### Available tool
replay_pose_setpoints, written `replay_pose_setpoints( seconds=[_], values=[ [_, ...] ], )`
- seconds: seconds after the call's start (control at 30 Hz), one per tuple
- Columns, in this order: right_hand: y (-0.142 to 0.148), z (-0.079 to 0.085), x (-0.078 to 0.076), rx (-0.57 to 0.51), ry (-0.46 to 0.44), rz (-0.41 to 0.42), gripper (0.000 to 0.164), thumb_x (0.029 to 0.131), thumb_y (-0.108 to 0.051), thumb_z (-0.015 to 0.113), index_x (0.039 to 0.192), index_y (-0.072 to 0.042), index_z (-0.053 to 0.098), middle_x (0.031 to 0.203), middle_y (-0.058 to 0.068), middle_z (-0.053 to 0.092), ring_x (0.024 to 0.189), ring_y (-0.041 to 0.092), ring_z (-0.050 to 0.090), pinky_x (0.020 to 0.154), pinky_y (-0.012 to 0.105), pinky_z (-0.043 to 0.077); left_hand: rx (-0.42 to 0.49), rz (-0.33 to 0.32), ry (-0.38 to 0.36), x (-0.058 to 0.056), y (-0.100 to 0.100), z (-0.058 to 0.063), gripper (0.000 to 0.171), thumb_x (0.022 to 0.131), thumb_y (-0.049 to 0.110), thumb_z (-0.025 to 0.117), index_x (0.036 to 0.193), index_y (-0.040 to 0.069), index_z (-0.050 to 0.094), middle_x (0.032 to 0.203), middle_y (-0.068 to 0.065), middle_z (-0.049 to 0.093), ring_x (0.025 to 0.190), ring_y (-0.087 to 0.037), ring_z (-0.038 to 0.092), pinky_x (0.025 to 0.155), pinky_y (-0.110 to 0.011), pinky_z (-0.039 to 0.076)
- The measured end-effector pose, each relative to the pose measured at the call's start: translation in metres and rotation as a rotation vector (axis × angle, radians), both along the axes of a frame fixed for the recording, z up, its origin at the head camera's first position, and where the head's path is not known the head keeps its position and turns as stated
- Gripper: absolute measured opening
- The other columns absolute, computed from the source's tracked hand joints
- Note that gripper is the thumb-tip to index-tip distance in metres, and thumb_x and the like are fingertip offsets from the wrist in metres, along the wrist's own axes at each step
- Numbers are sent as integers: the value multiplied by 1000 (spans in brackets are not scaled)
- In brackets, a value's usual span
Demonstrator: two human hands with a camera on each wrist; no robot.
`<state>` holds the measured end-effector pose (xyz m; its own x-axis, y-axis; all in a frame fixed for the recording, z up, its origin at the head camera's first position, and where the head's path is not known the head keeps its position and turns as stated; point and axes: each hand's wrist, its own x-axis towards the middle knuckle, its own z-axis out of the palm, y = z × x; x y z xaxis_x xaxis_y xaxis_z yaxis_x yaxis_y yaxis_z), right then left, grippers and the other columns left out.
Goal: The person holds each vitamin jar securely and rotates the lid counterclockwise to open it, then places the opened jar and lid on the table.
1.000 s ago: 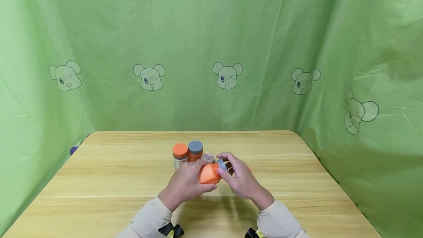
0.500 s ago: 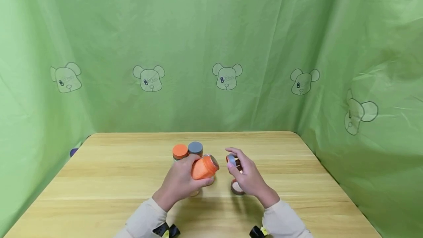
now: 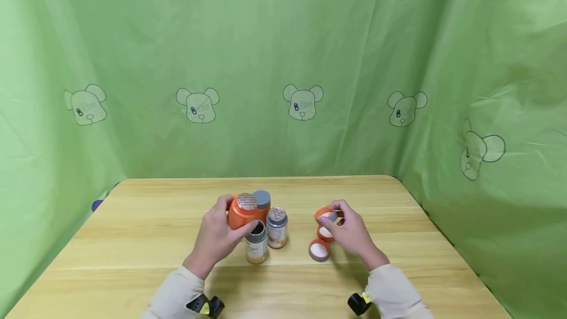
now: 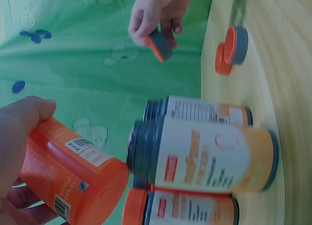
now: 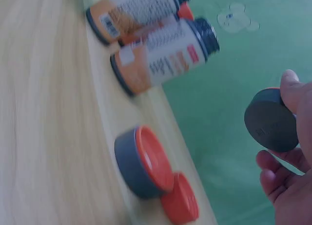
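My left hand (image 3: 214, 235) grips an orange bottle (image 3: 239, 215) that has a foil-covered mouth and no cap. In the left wrist view this orange bottle (image 4: 73, 171) is tilted, its base toward the standing bottles. Right in front of it stands a white-labelled bottle (image 3: 256, 251) with a dark mouth. A second white-labelled bottle (image 3: 277, 234), foil over its top, stands just to the right. My right hand (image 3: 354, 233) pinches a grey cap (image 5: 273, 120) with an orange inside, held above two caps on the table.
One grey-and-orange cap (image 3: 319, 250) lies inside up, with an orange cap (image 3: 325, 234) just behind it. Behind the left hand's bottle stand a grey-capped orange bottle (image 3: 262, 200) and an orange-capped bottle (image 4: 136, 205). A green curtain (image 3: 248, 137) hangs behind the wooden table (image 3: 146, 240).
The grey cap has come off the orange bottle. My left hand has carried the bottle left and turned it upright; my right hand has moved right with the cap.
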<state>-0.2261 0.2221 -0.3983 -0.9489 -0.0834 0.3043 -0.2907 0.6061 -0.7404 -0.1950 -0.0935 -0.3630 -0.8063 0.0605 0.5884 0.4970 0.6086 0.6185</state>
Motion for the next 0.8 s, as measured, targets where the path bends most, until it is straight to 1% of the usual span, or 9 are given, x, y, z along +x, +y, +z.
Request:
replay_pose_setpoints(
  seconds=[0.1,0.2,0.27,0.33,0.5,0.57,0.63,0.73,0.8],
  values=[
    [9,-4,-3,15,-48,-41,34,86,-33,74,97,-11,51,91,4,58,82,19,53,69,29,45,1,36,-59,-2,-8,-3,63,72,25,87,116,-2,52,101,-16,66,84,-26,65,68,-37,55],
    [17,-8,-6,14,-81,-71,34,84,-31,77,92,-10,52,89,5,58,81,19,56,68,29,46,10,71,-115,-4,-16,-8,64,72,27,87,118,-2,51,102,-17,66,85,-27,65,68,-38,55],
    [22,-10,-9,30,-91,-88,33,84,-31,77,90,-10,52,89,5,58,82,19,58,69,29,47,15,86,-137,-7,-20,-12,65,73,26,86,118,-3,51,104,-19,66,86,-29,66,69,-40,55],
    [28,-13,-11,57,-92,-108,32,85,-32,76,88,-10,53,89,6,59,85,21,60,70,31,48,16,97,-155,-9,-25,-16,63,74,25,86,118,-4,51,104,-20,65,87,-30,66,70,-40,55],
    [42,-17,-12,142,-117,-147,36,85,-39,74,84,-10,53,85,5,59,82,21,56,69,33,44,14,119,-215,-16,-34,-26,60,76,24,84,117,-4,49,105,-21,64,89,-32,65,73,-43,55],
    [47,-19,-12,167,-126,-152,35,86,-38,74,81,-10,53,82,4,58,78,20,53,68,33,44,10,129,-243,-19,-37,-31,60,77,24,83,117,-4,49,106,-21,64,91,-32,65,75,-44,55],
    [51,-21,-12,197,-127,-150,33,85,-35,74,79,-10,54,79,3,59,76,18,54,68,34,45,-4,137,-262,-21,-40,-35,60,77,25,83,117,-4,49,106,-21,63,94,-33,64,78,-45,54],
    [56,-23,-11,242,-129,-140,30,85,-31,75,74,-11,55,76,3,60,75,17,56,69,34,47,-22,141,-274,-24,-42,-40,60,77,24,83,117,-5,49,107,-20,61,97,-33,62,81,-46,53],
    [57,-25,-9,264,-139,-134,31,84,-28,77,72,-10,55,73,2,59,72,17,55,67,34,46,-36,144,-278,-25,-43,-42,60,77,24,83,117,-6,50,107,-20,60,99,-34,60,83,-47,52]
  ],
)
